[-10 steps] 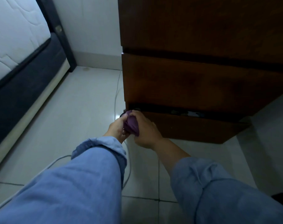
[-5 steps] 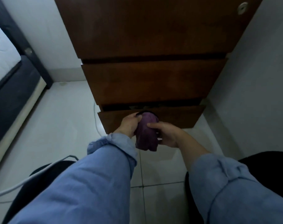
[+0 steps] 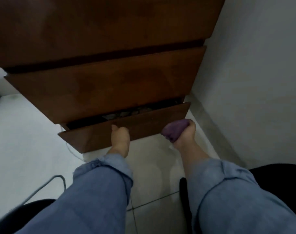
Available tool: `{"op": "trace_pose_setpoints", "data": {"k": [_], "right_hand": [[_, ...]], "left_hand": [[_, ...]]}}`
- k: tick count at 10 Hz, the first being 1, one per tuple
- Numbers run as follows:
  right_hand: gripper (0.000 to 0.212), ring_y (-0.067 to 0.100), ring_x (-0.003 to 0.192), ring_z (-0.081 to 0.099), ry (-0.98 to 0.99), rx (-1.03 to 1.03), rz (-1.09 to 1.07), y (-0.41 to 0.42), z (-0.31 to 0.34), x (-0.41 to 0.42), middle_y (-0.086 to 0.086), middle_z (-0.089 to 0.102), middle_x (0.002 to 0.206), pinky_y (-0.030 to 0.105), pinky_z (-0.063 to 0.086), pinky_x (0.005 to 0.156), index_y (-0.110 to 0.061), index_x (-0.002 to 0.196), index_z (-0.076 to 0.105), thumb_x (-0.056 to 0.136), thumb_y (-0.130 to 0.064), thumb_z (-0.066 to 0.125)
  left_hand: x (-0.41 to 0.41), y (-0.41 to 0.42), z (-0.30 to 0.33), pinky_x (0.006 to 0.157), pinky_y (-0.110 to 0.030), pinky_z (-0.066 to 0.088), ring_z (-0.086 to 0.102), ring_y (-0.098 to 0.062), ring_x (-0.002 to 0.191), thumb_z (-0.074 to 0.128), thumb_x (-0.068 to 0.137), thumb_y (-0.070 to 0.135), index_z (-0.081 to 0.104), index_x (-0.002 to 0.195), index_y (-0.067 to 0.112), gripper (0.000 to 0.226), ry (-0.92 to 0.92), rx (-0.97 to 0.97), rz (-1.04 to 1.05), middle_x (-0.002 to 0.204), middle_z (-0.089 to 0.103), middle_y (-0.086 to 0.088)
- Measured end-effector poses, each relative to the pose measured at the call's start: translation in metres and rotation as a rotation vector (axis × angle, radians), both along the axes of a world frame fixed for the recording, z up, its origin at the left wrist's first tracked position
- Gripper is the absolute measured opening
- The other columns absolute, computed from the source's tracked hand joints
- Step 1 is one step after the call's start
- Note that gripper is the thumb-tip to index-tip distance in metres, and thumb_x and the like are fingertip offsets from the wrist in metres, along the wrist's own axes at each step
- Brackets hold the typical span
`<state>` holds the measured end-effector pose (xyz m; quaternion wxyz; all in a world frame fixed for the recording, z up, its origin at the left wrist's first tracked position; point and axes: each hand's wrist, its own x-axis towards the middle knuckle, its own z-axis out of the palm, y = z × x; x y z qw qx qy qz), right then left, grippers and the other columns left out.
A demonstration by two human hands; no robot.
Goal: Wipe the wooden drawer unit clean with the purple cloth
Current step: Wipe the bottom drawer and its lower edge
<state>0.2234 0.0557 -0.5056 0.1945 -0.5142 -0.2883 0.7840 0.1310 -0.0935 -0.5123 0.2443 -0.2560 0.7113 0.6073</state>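
Standing against a pale wall, the dark brown wooden drawer unit (image 3: 110,53) shows three drawer fronts, smooth and without visible handles, stacked one above another. The lowest drawer (image 3: 96,137) is pulled slightly out, tilted askew, with a dark gap above it in which a few small pale objects (image 3: 125,113) lie, too blurred to identify.

One crumpled purple cloth (image 3: 175,130) is bunched into a ball at the right end of the lowest drawer front, touching or just beside its corner.

Two hands, both with rolled blue denim sleeves. The right hand (image 3: 186,139) grips the cloth, fingers curled round it. The left hand (image 3: 120,139) rests on the front of the lowest drawer near its middle, fingers curled at the top edge; whether they hook over it cannot be told.

One grey cable (image 3: 47,184) trails over the white tiled floor (image 3: 25,132) at left. Dark chair parts (image 3: 279,176) show at the lower corners.
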Motion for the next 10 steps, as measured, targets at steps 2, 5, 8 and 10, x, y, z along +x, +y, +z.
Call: {"op": "trace_pose_setpoints", "data": {"k": [2,5,8,10], "right_hand": [[0.044,0.027,0.094,0.055,-0.041,0.066,-0.092,0.014,0.0,-0.07,0.007,0.044,0.127,0.041,0.051,0.075,-0.036,0.144,0.027,0.1,-0.041,0.025],[0.051,0.034,0.142,0.025,-0.251,0.205,-0.189,0.014,-0.021,-0.115,0.009,0.008,0.158,0.047,0.029,0.11,-0.033,0.152,0.006,0.103,-0.042,0.018],[0.051,0.039,0.137,0.032,-0.293,0.229,-0.361,0.023,-0.058,-0.14,0.018,0.016,0.155,0.045,0.031,0.109,-0.027,0.151,0.015,0.103,-0.041,0.018],[0.049,0.041,0.117,0.055,-0.241,0.04,-0.099,0.012,-0.113,-0.131,0.014,0.056,0.135,0.042,0.047,0.093,-0.016,0.142,0.038,0.103,-0.035,0.016]], "left_hand": [[0.023,0.012,-0.004,0.106,-0.034,0.029,0.043,-0.033,0.129,0.039,0.098,0.023,-0.016,0.152,0.026,0.077,0.154,-0.094,-0.109,0.149,0.036,-0.003],[0.012,0.028,-0.025,0.121,-0.044,-0.004,0.012,-0.024,0.148,0.039,0.094,0.013,-0.015,0.152,0.023,0.079,0.342,-0.253,-0.192,0.163,-0.008,0.006],[0.012,0.006,-0.061,0.117,-0.052,0.001,0.023,-0.022,0.146,0.049,0.089,0.007,-0.01,0.153,0.014,0.088,0.558,-0.611,-0.522,0.16,-0.023,0.001],[0.004,-0.029,-0.076,0.117,-0.048,-0.007,-0.013,-0.015,0.148,0.053,0.081,0.008,-0.019,0.151,0.022,0.101,0.631,-0.857,-0.739,0.15,-0.035,0.008]]}}
